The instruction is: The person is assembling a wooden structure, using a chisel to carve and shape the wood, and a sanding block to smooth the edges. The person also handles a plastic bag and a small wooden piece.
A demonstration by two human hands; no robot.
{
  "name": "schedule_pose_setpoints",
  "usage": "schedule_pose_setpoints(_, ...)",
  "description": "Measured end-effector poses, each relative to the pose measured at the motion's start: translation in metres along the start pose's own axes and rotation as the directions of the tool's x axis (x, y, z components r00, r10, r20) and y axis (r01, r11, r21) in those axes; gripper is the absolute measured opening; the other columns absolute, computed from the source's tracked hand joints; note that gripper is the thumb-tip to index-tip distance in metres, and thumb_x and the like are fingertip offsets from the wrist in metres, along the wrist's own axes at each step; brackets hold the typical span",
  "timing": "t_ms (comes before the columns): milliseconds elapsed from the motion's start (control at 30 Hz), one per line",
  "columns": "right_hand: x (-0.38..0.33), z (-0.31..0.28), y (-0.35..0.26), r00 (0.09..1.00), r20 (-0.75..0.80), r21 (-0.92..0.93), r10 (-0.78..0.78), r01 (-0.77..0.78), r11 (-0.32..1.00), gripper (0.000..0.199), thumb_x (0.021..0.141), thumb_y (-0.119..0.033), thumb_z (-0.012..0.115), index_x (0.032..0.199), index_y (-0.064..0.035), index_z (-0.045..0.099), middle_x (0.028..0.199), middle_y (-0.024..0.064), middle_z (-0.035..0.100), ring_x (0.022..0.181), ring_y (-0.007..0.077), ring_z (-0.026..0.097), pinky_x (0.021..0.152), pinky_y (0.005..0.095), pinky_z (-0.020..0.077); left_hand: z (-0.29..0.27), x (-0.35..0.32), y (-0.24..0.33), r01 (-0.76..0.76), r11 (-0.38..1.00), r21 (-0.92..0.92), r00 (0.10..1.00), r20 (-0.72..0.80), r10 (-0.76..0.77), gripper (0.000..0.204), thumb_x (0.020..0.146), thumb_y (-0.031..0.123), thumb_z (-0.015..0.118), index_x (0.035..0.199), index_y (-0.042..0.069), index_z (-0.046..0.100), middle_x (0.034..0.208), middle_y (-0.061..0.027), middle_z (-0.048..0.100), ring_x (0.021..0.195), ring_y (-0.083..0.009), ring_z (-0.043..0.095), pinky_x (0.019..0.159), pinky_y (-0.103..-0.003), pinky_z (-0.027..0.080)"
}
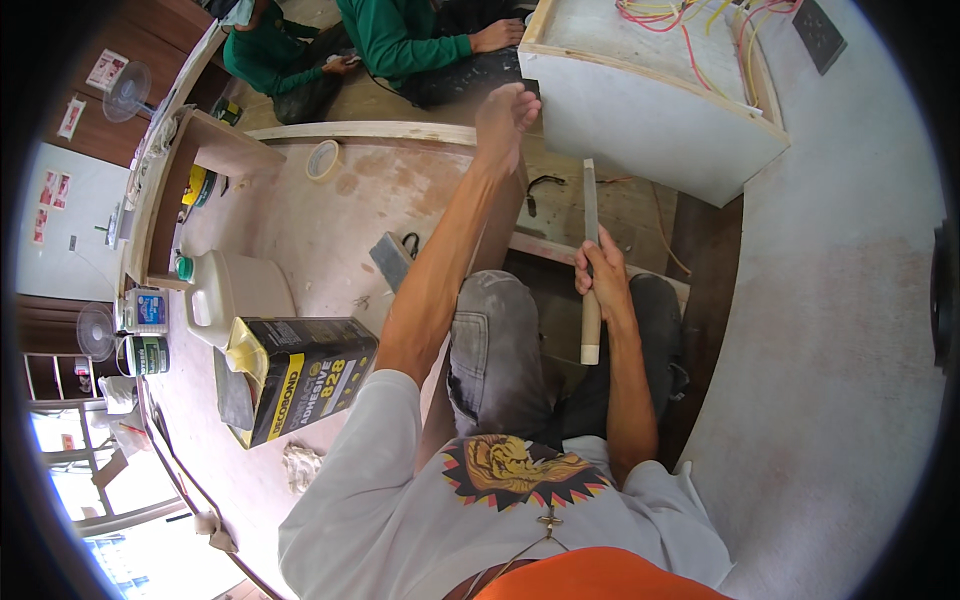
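Note:
My right hand (606, 275) is wrapped round the middle of a long, narrow wooden sanding stick (591, 330), held upright above my knees. The stick's upper part has a grey face, and its pale lower end sticks out below my fist. My left hand (508, 120) is stretched forward by the near left corner of a white cabinet box (640, 125). Its fingers are loosely bent and a little apart, with nothing visible in them. Whether the fingertips touch the box edge I cannot tell. A grey block (391, 258) lies on the dusty panel beside my left forearm.
On the panel (290, 220) left of me stand a yellow-black metal can (300, 375) and a whitish jug (240, 290); a tape roll (323, 160) lies farther off. Loose wires (690, 40) rise from the box. A pale wall (840, 330) borders my right. Two people in green sleeves (400, 45) sit ahead.

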State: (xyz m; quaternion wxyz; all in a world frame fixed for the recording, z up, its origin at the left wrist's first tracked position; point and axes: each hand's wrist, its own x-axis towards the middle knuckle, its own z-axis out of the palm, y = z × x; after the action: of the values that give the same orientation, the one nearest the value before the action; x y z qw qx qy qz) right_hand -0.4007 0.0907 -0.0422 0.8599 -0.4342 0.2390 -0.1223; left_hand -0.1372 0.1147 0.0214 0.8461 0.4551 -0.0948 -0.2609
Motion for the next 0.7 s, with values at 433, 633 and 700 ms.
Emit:
schedule_pose_setpoints(433,0.001,-0.002,0.004,0.999,-0.041,0.003,0.016,-0.016,1.000,0.056,0.105,-0.010,0.042,0.158,-0.0073,0.025,0.075,0.0006,0.047,0.051,0.0066,0.043,0.044,0.0229,0.0382,0.005,0.010,-0.001,-0.024,0.999,-0.036,0.996,0.086,0.027,0.013,0.096,0.016,0.067,0.104,0.006,0.064,0.092,-0.0021,0.063,0.083,-0.0118,0.061,0.074,-0.025,0.051)
schedule_pose_setpoints(633,0.002,0.003,0.010,1.000,-0.012,-0.021,0.019,-0.019,1.000,0.054,0.105,-0.011,0.042,0.157,-0.0073,0.026,0.075,0.0004,0.046,0.051,0.0060,0.043,0.044,0.0224,0.0382,0.007,0.013,-0.006,-0.151,0.987,0.050,0.986,0.073,0.148,0.013,0.094,0.015,0.066,0.101,0.004,0.062,0.086,-0.0026,0.062,0.078,-0.0109,0.059,0.070,-0.023,0.050)
schedule_pose_setpoints(700,0.001,0.003,0.011,1.000,-0.016,-0.038,0.025,-0.026,0.999,0.054,0.105,-0.011,0.042,0.157,-0.0073,0.027,0.075,0.0004,0.047,0.051,0.0056,0.042,0.044,0.0220,0.0381,0.009,0.012,-0.008,-0.165,0.983,0.082,0.985,0.059,0.161,0.013,0.094,0.016,0.066,0.100,0.005,0.062,0.085,-0.0027,0.062,0.077,-0.0110,0.059,0.070,-0.023,0.049)
